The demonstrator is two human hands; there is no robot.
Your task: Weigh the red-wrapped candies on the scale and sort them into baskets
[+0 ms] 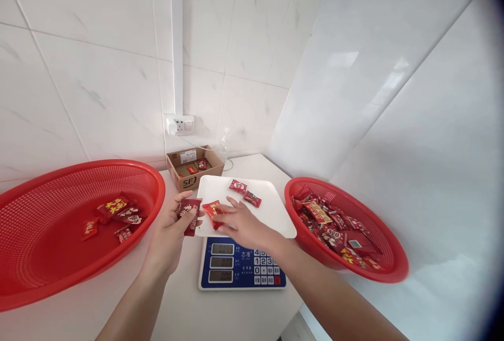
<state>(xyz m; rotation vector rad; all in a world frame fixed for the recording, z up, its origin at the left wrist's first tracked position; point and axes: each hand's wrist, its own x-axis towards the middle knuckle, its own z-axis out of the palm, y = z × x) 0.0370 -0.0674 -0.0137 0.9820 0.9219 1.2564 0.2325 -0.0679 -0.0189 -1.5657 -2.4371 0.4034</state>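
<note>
Left hand (167, 238) is gripping a dark red, flat, shiny-wrapped packet with pale lettering (189, 217), thumb on its face, fingers behind. That packet is sitting at the left edge of a white, rounded-corner plastic pan (271, 216); can't tell if they're touching.

Right hand (244, 224) is reaching over the pan with fingers spread, fingertips at a bright orange-red crinkled packet (211, 212) lying near the pan's left side. Can't tell whether they're closing on it or just resting.

Two more small red wrapped packets, one pale-printed (238, 186), one dark-centred (252, 199), are lying at the far side of the pan. A blue-fronted electronic scale with a white keypad (243, 267) is showing at the pan's near side; digits too faint to trust.

Large red oval mesh plastic baskets are flanking: left one (55, 251) is holding a few packets, right one (389, 246) a heap. Brown open cardboard box (191, 182) is standing far left of the pan.

Step in hand, my read: handling packets at the pan. Next move is calling for a clean fingertip pinch on the orange-red one, without nudging the far pair.
</note>
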